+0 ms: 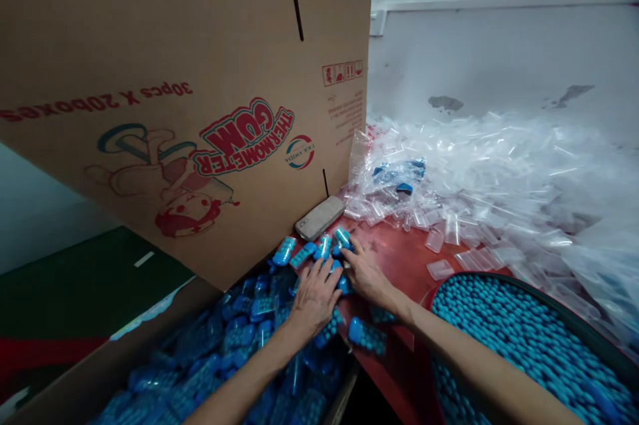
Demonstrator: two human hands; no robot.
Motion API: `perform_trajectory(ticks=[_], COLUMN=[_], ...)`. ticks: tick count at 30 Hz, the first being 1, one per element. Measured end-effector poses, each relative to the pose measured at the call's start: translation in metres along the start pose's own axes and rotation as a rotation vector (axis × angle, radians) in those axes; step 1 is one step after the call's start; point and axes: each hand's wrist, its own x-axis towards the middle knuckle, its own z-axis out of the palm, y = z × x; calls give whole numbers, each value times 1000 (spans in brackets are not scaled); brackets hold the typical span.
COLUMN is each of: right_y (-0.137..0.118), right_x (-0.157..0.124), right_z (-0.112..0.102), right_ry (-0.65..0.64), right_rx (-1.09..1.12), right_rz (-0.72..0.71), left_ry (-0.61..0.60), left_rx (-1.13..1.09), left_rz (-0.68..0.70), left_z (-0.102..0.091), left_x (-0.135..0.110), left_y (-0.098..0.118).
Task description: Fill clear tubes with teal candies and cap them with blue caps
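Observation:
My left hand [313, 297] lies palm down over several small clear packs with blue caps, filled with blue-green pellets, its fingers spread. Just right of it, my right hand [368, 273] rests on the red tabletop with fingers apart, the fingertips touching a blue-capped pack [342, 237]. More of these packs [284, 250] lie at the table edge beyond the left hand, and one pack [367, 336] is nearer me on the table. Below the left arm, an open carton [164, 302] holds a heap of the same packs [239, 335]. What lies under the palms is hidden.
A tall cardboard flap [249, 38] with upside-down red print rises ahead. A grey block [320, 218] sits against it. To the right are a large tub of blue-green pellets [504, 318] and a pile of clear plastic cases [499, 178] by the white wall [489, 52].

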Motion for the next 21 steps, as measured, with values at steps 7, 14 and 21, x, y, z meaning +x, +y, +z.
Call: perform_trajectory(ticks=[7,14,21], right_y=[-70,-30,13], right_x=[-17,-56,-88], right_z=[18,-37,-19], right_ry=[-173,-290,-445], right_rx=[199,-101,-314], right_rz=[-244,-128,52], left_ry=[167,263,-107], left_rx=[107,14,-194], left_rz=[-118,-332,200], left_z=[-4,-22,-2], left_x=[-71,-104,-72], left_y=[-29,-5,88])
